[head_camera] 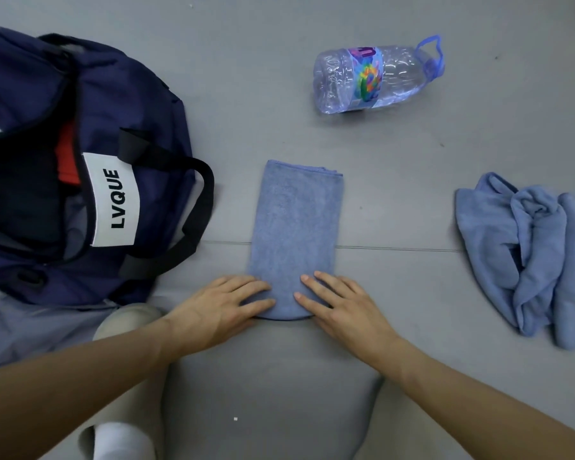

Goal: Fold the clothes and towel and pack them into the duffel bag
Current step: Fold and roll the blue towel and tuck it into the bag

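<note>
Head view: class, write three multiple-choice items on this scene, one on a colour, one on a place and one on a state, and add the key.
1. The duffel bag is: A navy; B green; C yellow.
2. The bottle lies: A inside the bag; B on the floor beyond the folded towel; C on a chair.
3. The left hand and right hand: A grip the bag's handles; B rest flat on the towel's near end; C hang in the air.
Key: 1 A, its fabric is dark blue; 2 B, it lies on its side past the towel's far edge; 3 B, straight fingers lie on the cloth.
</note>
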